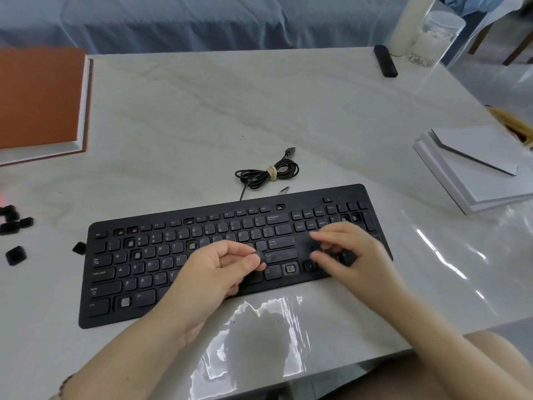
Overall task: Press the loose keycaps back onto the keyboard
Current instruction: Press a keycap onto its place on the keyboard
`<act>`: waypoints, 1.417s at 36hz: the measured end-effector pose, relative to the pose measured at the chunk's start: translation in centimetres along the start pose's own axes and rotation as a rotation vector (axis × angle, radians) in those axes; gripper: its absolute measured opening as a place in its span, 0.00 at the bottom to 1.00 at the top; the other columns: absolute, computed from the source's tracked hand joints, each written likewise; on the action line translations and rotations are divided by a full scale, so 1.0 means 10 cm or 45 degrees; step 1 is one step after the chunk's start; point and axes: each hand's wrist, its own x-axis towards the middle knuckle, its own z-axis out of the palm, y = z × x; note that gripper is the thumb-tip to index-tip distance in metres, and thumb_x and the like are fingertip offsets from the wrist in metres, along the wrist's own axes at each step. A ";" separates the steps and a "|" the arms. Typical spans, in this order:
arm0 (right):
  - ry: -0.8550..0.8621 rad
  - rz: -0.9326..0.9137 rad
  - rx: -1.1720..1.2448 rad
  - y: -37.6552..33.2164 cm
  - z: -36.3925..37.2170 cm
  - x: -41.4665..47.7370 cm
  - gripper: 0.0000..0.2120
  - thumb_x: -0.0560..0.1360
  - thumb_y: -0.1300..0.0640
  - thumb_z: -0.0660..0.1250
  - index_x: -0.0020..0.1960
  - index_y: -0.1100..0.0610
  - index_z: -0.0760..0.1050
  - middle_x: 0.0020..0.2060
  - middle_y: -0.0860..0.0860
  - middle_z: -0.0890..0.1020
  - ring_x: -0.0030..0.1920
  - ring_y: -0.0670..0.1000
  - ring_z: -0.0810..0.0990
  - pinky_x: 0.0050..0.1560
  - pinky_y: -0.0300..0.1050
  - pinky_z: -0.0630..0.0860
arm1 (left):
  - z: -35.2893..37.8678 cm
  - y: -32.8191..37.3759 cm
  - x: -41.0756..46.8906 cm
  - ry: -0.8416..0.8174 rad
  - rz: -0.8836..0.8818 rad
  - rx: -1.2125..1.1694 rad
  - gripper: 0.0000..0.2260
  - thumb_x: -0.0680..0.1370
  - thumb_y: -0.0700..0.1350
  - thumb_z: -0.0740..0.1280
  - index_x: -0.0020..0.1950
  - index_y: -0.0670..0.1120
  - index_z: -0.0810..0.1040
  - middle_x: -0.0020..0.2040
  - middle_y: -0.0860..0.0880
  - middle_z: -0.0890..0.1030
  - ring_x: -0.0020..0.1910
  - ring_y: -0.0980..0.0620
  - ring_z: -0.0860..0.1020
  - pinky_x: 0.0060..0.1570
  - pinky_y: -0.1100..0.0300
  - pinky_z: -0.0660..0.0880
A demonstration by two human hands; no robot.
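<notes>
Here the black keyboard (150, 264) lies flat in the middle of the pale table (259, 105), a little turned, so that its right end is farther from the person. Several places on it have no cap and show an open socket (125, 301).

The left hand (219, 272) is over the middle of the keys. Its thumb and forefinger pinch one small black keycap (260, 256), held just beside the right Shift key. The right hand (349, 249) hovers over the arrow keys with the fingers bent and a little apart. It is blurred, and I cannot tell if it holds something.

More loose keycaps (13, 220) lie on the table well to the left of the keyboard, and a single cap (78, 247) lies just beside its left edge. Behind the keyboard is its cable (266, 173), coiled and tied.

Farther out there are an orange-covered box (40, 96) at the left, a stack of white boards (476, 171) at the right, and a clear jar (435, 39) at the far corner.
</notes>
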 end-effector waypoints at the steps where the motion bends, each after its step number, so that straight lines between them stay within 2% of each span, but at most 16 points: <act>1: -0.044 -0.031 0.079 -0.10 0.05 0.01 0.15 0.66 0.58 0.74 0.52 0.49 0.80 0.45 0.41 0.79 0.44 0.42 0.77 0.48 0.30 0.73 | 0.01 0.01 0.01 0.000 0.012 0.039 0.02 0.74 0.39 0.69 0.46 0.44 0.79 0.39 0.48 0.85 0.27 0.60 0.71 0.31 0.67 0.68; 4: -0.142 -0.136 0.193 -0.27 0.19 0.02 0.17 0.65 0.50 0.71 0.54 0.49 0.80 0.46 0.40 0.79 0.43 0.41 0.78 0.47 0.32 0.74 | 0.02 0.02 0.03 -0.022 0.056 0.099 0.02 0.73 0.41 0.70 0.44 0.45 0.79 0.37 0.49 0.85 0.33 0.56 0.73 0.35 0.64 0.68; 8: -0.164 -0.110 0.313 -0.33 0.28 0.02 0.17 0.65 0.49 0.71 0.54 0.48 0.79 0.45 0.39 0.80 0.42 0.42 0.79 0.45 0.31 0.75 | 0.04 0.03 0.04 -0.058 0.129 0.168 0.02 0.73 0.40 0.71 0.42 0.46 0.79 0.29 0.55 0.81 0.26 0.63 0.73 0.30 0.72 0.67; 14: -0.197 -0.105 0.273 -0.33 0.26 0.01 0.14 0.66 0.51 0.72 0.52 0.47 0.80 0.43 0.42 0.80 0.40 0.43 0.79 0.44 0.31 0.74 | 0.08 0.01 0.03 -0.124 0.110 0.115 0.02 0.73 0.38 0.70 0.44 0.42 0.80 0.29 0.53 0.80 0.22 0.63 0.72 0.26 0.74 0.66; 18: -0.186 -0.189 0.145 -0.29 0.23 -0.05 0.12 0.66 0.53 0.73 0.49 0.52 0.83 0.40 0.41 0.79 0.38 0.41 0.78 0.43 0.28 0.73 | 0.11 -0.04 0.02 -0.147 0.083 0.127 0.04 0.75 0.42 0.68 0.46 0.43 0.81 0.33 0.51 0.83 0.24 0.61 0.71 0.27 0.72 0.66; 21: -0.157 -0.140 0.058 -0.18 0.14 -0.09 0.13 0.66 0.58 0.73 0.50 0.54 0.82 0.41 0.42 0.78 0.39 0.40 0.77 0.44 0.26 0.72 | 0.09 -0.10 0.05 -0.029 0.083 0.187 0.06 0.78 0.44 0.64 0.47 0.48 0.81 0.39 0.52 0.84 0.27 0.61 0.71 0.30 0.71 0.68; 24: -0.105 -0.009 -0.004 0.03 -0.05 -0.09 0.14 0.66 0.64 0.75 0.49 0.50 0.81 0.42 0.43 0.79 0.40 0.40 0.78 0.44 0.26 0.72 | 0.06 -0.12 0.07 0.028 0.008 0.163 0.12 0.79 0.34 0.59 0.49 0.48 0.79 0.44 0.51 0.83 0.31 0.63 0.75 0.32 0.69 0.70; 26: -0.051 0.059 -0.070 0.18 -0.19 -0.07 0.15 0.66 0.67 0.74 0.47 0.49 0.80 0.41 0.43 0.79 0.40 0.40 0.77 0.43 0.26 0.71 | 0.03 -0.13 0.08 0.031 -0.016 0.161 0.18 0.77 0.28 0.54 0.50 0.47 0.78 0.48 0.49 0.82 0.37 0.61 0.78 0.35 0.68 0.72; 30: -0.045 0.171 -0.165 0.40 -0.39 -0.04 0.15 0.68 0.67 0.73 0.45 0.48 0.79 0.42 0.43 0.78 0.40 0.40 0.76 0.41 0.27 0.70 | -0.01 -0.18 0.06 0.038 0.043 0.187 0.23 0.75 0.25 0.51 0.51 0.48 0.77 0.50 0.48 0.81 0.46 0.58 0.81 0.42 0.68 0.76; 34: -0.089 0.178 -0.162 0.48 -0.44 0.00 0.16 0.69 0.65 0.73 0.44 0.43 0.78 0.43 0.43 0.78 0.40 0.42 0.75 0.40 0.29 0.69 | -0.02 -0.18 0.03 -0.020 0.099 0.067 0.16 0.78 0.28 0.58 0.53 0.48 0.76 0.50 0.48 0.82 0.48 0.58 0.82 0.44 0.68 0.78; 37: -0.115 0.171 -0.199 0.50 -0.41 0.03 0.16 0.69 0.62 0.73 0.44 0.39 0.77 0.42 0.40 0.78 0.42 0.44 0.75 0.41 0.31 0.69 | -0.03 -0.17 0.02 -0.025 0.142 -0.008 0.14 0.73 0.29 0.67 0.53 0.45 0.76 0.49 0.47 0.84 0.47 0.56 0.83 0.45 0.67 0.78; 40: -0.139 0.172 -0.237 0.52 -0.38 0.05 0.16 0.69 0.59 0.73 0.43 0.37 0.77 0.47 0.36 0.76 0.44 0.42 0.75 0.42 0.30 0.68 | -0.04 -0.18 0.00 0.081 0.208 0.051 0.12 0.69 0.30 0.72 0.48 0.43 0.78 0.46 0.50 0.84 0.45 0.57 0.83 0.43 0.72 0.76; 43: -0.145 0.181 -0.256 0.52 -0.37 0.07 0.12 0.69 0.60 0.73 0.44 0.42 0.80 0.47 0.38 0.76 0.45 0.40 0.74 0.43 0.28 0.67 | -0.06 -0.19 -0.01 0.191 0.335 0.206 0.09 0.66 0.32 0.75 0.41 0.43 0.81 0.47 0.54 0.83 0.43 0.61 0.83 0.42 0.76 0.72; 45: -0.133 0.183 -0.251 0.50 -0.36 0.07 0.10 0.68 0.61 0.73 0.46 0.49 0.83 0.42 0.41 0.77 0.44 0.37 0.74 0.42 0.25 0.66 | -0.06 -0.17 -0.01 0.191 0.397 0.215 0.09 0.65 0.32 0.76 0.40 0.44 0.82 0.48 0.54 0.83 0.42 0.60 0.83 0.42 0.76 0.72; 47: -0.129 0.183 -0.224 0.48 -0.35 0.07 0.10 0.68 0.64 0.73 0.47 0.53 0.83 0.42 0.42 0.77 0.43 0.35 0.73 0.42 0.24 0.65 | -0.06 -0.15 -0.03 0.146 0.434 0.186 0.11 0.63 0.36 0.76 0.42 0.46 0.83 0.47 0.51 0.84 0.42 0.58 0.83 0.43 0.74 0.74; 51: -0.140 0.214 -0.209 0.45 -0.34 0.11 0.12 0.68 0.63 0.74 0.47 0.48 0.82 0.41 0.42 0.76 0.42 0.34 0.73 0.43 0.24 0.65 | -0.06 -0.14 -0.08 0.078 0.541 0.269 0.13 0.61 0.44 0.75 0.45 0.50 0.85 0.47 0.50 0.83 0.41 0.54 0.84 0.44 0.70 0.76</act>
